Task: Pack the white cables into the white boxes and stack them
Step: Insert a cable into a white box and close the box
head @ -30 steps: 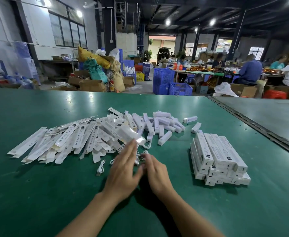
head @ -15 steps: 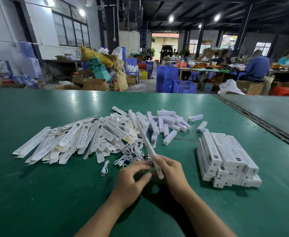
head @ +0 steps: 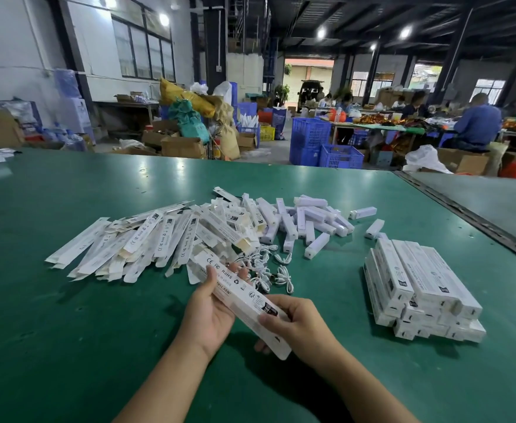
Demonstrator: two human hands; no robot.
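we hold a white box [head: 244, 297], left hand [head: 210, 312] curled round its middle, right hand [head: 299, 326] pinching its near end, cables [head: 270, 270] loose just beyond the left hand; uneven squeeze may crease it.

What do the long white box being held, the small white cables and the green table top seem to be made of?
The box: thin cardboard, matt, judging by its printed marks and folded flap. The cables: probably plastic-coated wire, smooth, since they bend in soft loops. The table top: a green coating or mat, slightly glossy, as lamps reflect in it; which one, I cannot tell.
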